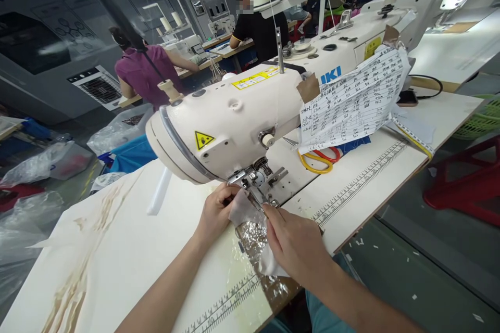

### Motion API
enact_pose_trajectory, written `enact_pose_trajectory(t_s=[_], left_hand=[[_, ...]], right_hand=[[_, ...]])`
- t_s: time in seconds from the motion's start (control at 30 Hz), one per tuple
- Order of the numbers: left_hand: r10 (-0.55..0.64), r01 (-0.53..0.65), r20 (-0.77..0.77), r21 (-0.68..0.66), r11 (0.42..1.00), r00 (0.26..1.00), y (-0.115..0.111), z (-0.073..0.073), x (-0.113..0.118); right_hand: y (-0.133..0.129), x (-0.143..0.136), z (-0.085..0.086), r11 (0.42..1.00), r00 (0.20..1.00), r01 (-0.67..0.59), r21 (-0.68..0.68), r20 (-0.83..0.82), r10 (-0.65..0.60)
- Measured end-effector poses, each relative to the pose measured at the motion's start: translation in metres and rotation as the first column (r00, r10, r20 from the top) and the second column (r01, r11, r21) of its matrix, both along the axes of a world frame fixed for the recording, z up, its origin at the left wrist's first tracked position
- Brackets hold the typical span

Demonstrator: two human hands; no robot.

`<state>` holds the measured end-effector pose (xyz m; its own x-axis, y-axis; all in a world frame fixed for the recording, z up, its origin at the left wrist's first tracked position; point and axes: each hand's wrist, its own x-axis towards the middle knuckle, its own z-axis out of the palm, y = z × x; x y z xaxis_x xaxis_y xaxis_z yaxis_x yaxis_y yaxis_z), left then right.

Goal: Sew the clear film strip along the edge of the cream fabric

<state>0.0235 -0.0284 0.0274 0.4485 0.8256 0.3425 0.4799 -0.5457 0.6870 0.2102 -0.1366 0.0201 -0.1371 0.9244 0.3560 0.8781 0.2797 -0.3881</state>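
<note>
A white sewing machine (pixel 234 114) stands across the table, its needle area low at the centre. My left hand (pixel 215 213) is closed at the left of the needle area, fingers curled against a thin white fabric (pixel 242 209). On the right, my right hand (pixel 295 242) pinches the fabric's edge close to the presser foot (pixel 255 195). The cloth lies between both hands and hangs down under my right palm, over a shiny taped strip (pixel 252 242). My fingertips are partly hidden by the machine parts and the cloth.
Yellow-handled scissors (pixel 315 162) lie behind the needle area, beside a handwritten paper sheet (pixel 353 101) taped to the machine. Strips of pale fabric (pixel 74 286) lie at the left. A red stool (pixel 464 182) stands at the right. Two people sit at machines further back.
</note>
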Motion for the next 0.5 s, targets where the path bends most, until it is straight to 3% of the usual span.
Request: enact_pose_trajectory(t_s=[0.23, 0.5], left_hand=[[-0.003, 0.003, 0.032, 0.008, 1.0, 0.999, -0.0008, -0.0028, 0.0], [-0.02, 0.019, 0.022, 0.061, 0.998, 1.0, -0.003, 0.0001, 0.0037]], right_hand=[[-0.0017, 0.0014, -0.0028, 0.998, 0.992, -0.018, 0.06, -0.127, 0.026], [0.0025, -0.0019, -0.0024, 0.996, 1.0, -0.004, 0.09, -0.02, 0.006]])
